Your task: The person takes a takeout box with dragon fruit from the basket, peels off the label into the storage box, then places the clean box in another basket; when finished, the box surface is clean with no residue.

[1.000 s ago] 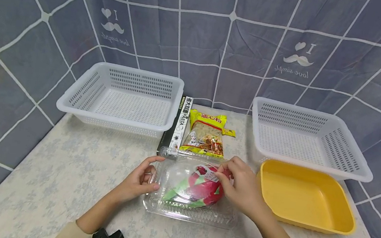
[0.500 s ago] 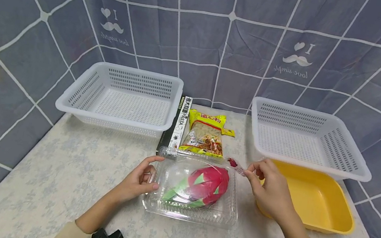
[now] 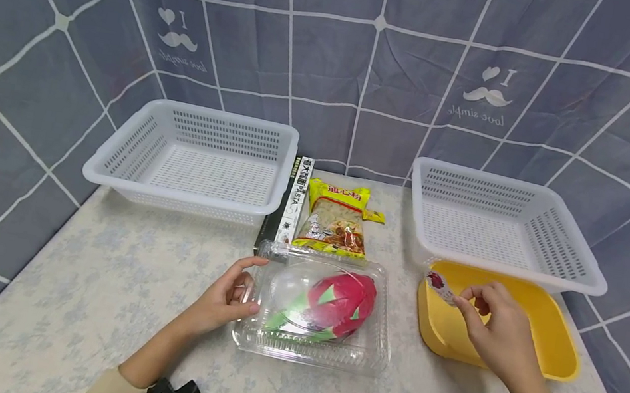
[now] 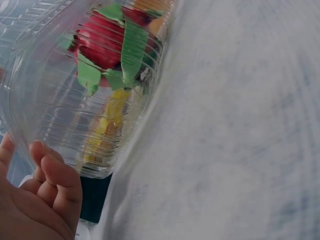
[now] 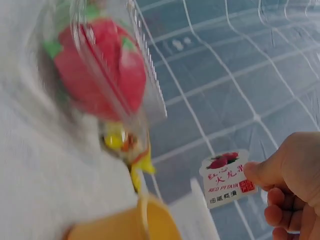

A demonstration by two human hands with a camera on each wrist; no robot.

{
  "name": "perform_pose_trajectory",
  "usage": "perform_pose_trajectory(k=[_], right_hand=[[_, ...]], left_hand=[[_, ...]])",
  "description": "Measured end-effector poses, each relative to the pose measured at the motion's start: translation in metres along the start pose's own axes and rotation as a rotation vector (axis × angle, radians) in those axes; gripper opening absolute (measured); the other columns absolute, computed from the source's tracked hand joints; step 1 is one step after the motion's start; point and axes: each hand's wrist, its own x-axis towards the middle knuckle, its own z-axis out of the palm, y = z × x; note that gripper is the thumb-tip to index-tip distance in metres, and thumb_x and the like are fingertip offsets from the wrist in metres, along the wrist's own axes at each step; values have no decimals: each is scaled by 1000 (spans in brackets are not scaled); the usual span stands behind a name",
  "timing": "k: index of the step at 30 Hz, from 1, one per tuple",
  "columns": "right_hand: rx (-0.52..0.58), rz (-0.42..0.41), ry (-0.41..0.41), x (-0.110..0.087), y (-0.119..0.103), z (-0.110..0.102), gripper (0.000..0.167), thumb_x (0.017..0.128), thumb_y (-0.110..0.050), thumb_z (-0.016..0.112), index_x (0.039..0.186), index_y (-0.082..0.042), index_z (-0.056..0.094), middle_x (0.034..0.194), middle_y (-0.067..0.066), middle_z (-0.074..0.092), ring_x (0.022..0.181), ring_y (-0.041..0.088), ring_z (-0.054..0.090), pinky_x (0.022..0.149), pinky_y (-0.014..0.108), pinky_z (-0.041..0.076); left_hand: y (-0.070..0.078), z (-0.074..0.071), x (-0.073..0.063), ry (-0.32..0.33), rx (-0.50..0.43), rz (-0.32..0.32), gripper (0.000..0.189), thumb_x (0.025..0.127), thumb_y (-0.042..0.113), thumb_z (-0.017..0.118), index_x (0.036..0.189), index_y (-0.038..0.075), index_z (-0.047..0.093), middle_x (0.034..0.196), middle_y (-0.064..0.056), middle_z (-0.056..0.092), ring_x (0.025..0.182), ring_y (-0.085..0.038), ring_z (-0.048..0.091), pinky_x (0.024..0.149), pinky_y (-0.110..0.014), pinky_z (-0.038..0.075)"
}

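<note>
In the head view a clear plastic clamshell box (image 3: 310, 350) lies on the table with a red and green dragon fruit (image 3: 339, 304) inside. My left hand (image 3: 224, 294) grips its left side, index finger and thumb at the rim and the other fingers curled against the wall. Between thumb and index finger, my right hand (image 3: 499, 326) pinches a label (image 5: 223, 181) by one edge. It bears a fruit picture and the words RED PITAYA. In the head view this label overlaps the left part of a yellow basin (image 3: 554, 364), and the hand is over the basin.
White perforated baskets stand at the back left (image 3: 185, 195) and back right (image 3: 507, 267). Between them lie a black and white pasta box (image 3: 292, 203) and a yellow bag of macaroni (image 3: 336, 219). A grey checked curtain (image 3: 334, 58) hangs behind.
My right hand has peeled the label off the box lid and carried it right, over the yellow basin. The left hand has stayed at the box's left side.
</note>
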Motion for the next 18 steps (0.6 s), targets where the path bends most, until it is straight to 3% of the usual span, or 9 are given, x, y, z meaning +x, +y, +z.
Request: perform_pose_trajectory(k=[9, 18], right_hand=[[-22, -72, 19, -16, 45, -12, 20, 77, 6, 77, 84, -5, 61, 79, -1, 43, 72, 14, 39, 60, 18, 32], [-3, -42, 64, -29, 70, -12, 18, 78, 6, 76, 82, -4, 62, 78, -2, 44, 72, 4, 35, 59, 18, 31]], left_hand=[[1, 0, 1, -3, 0, -7, 68, 87, 1, 70, 143, -1, 31, 84, -7, 41, 60, -2, 37, 51, -15, 34], [2, 0, 0, -2, 0, -15, 68, 87, 1, 70, 143, 0, 31, 85, -8, 41, 60, -2, 37, 51, -16, 34]])
